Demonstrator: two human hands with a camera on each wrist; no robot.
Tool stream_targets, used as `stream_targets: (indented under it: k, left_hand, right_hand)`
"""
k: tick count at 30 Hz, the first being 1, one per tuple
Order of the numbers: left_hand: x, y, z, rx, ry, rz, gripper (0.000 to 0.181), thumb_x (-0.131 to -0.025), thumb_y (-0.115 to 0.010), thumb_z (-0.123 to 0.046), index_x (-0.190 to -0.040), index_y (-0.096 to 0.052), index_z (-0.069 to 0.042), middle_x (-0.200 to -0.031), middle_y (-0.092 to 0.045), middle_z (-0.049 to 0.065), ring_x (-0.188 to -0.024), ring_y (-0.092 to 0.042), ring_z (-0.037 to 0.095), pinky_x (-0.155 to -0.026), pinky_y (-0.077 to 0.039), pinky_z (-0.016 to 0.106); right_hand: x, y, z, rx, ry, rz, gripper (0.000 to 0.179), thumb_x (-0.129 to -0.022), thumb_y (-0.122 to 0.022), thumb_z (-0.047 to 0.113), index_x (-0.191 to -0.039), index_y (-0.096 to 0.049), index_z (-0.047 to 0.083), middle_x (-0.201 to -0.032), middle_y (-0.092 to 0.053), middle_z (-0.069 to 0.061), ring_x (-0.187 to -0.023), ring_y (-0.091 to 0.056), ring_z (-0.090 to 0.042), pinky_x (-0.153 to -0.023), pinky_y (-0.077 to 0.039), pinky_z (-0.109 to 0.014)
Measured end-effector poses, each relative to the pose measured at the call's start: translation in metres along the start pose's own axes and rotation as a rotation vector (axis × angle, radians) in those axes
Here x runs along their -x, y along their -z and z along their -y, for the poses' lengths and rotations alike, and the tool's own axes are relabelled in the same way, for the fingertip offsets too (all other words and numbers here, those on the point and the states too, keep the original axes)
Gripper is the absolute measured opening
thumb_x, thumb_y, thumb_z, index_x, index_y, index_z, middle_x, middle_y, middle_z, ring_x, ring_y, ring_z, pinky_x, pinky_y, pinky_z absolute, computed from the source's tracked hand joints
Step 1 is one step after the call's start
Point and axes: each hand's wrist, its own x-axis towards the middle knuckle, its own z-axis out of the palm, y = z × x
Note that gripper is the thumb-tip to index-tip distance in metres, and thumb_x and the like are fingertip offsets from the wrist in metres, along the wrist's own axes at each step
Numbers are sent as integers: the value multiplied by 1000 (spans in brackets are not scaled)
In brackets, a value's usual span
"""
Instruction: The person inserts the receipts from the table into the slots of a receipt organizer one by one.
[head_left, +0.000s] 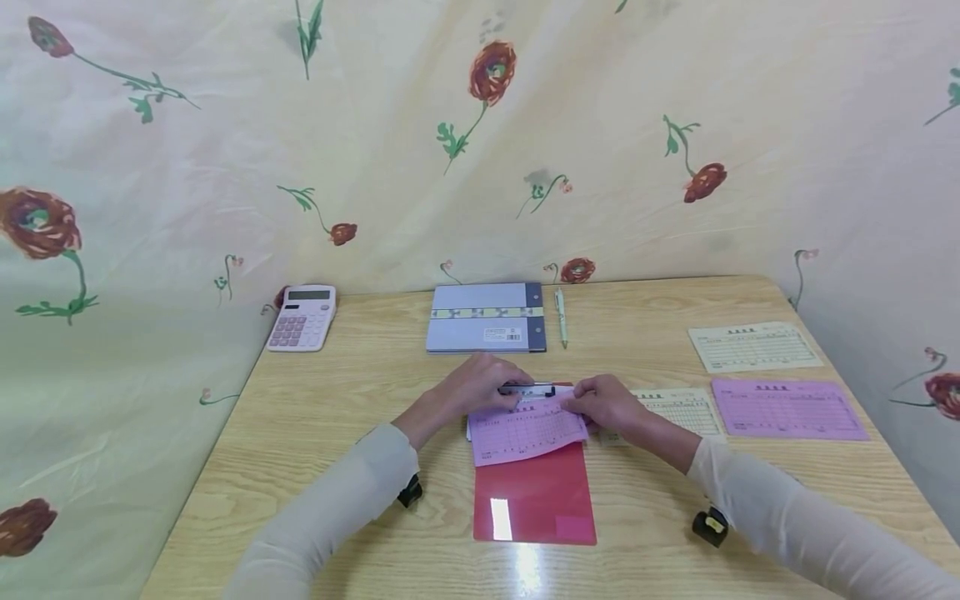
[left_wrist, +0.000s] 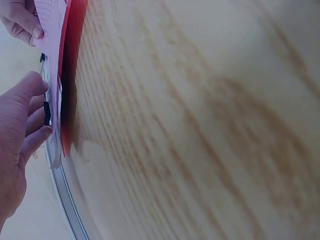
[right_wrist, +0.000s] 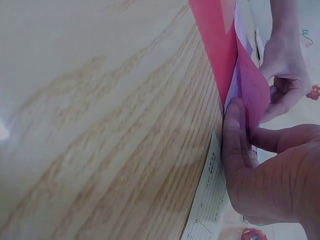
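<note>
One pink slip (head_left: 517, 435) over one red clipboard (head_left: 525, 500)
One clip (head_left: 536, 388) is gripped by left hand (head_left: 478, 382), slip by right hand (head_left: 611, 405).

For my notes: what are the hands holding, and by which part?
The left hand grips the red clipboard at its clip; the right hand pinches the pink sheet over it near its upper right corner.
</note>
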Motion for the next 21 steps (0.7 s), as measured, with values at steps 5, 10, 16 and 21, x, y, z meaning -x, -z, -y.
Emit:
stream_targets:
  k: [5,10,16,21]
  left_hand:
    - [-1,0,1,-6,-18,-6,31,-91,-76,-10,-122,-80,-12,-111,-80,-1,-55,-42,-1,-53,-34,15]
    - [0,2,0,5,-17,-2,30,-93,-74,-11,-123,-80,-12,-110,-80,-1,-54,-42,0,-53,-34,16]
    - [-1,4,-1,6,-2,13,29,-95,-73,-12,-124,-80,-12,-114,-80,0,-55,-43,1,-53,-35,17]
    - [-2,4,-1,20,9,16,29,-94,-75,-11,-123,-80,-13,-115,-80,-1,-57,-46,1,-55,-37,17]
  right_hand:
    - [-1,1,0,3,-1,-2,17,-104,-68,14,-102,-72,-3,-94,-71,-10,-75,-63,-17,-63,-54,-30]
    - [0,0,2,2,-8,-12,19,-104,-67,13,-106,-73,-6,-96,-71,-12,-75,-64,-17,-62,-54,-29]
    - [1,-1,4,-13,3,-17,20,-104,-67,11,-106,-72,-8,-92,-72,-13,-69,-66,-15,-59,-56,-29]
    - [0,-2,5,-35,-5,-13,20,-105,-66,10,-107,-71,-10,-91,-72,-14,-68,-69,-15,-60,-59,-31]
